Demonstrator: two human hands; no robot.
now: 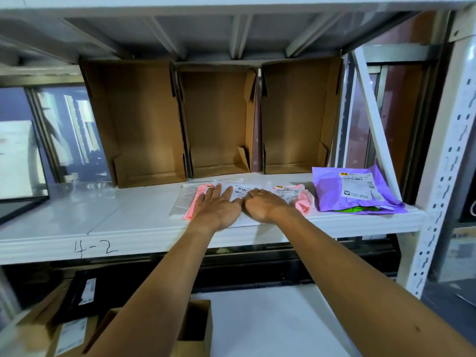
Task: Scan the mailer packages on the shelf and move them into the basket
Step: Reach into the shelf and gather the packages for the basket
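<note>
Pressing the left hand (pixel 216 210), fingers straight, on a flat clear-and-pink plastic mailer (pixel 185 202) near the white metal shelf's (pixel 103 217) front edge, right hand (pixel 262 206) curled alongside, grip unclear, with crumpled pink mailer (pixel 302 199) and purple poly mailer (pixel 355 191) rightward, all seemingly yet to reach the unseen basket.

Three brown cardboard boxes (pixel 219 119) stand side by side (openings facing forward).
</note>
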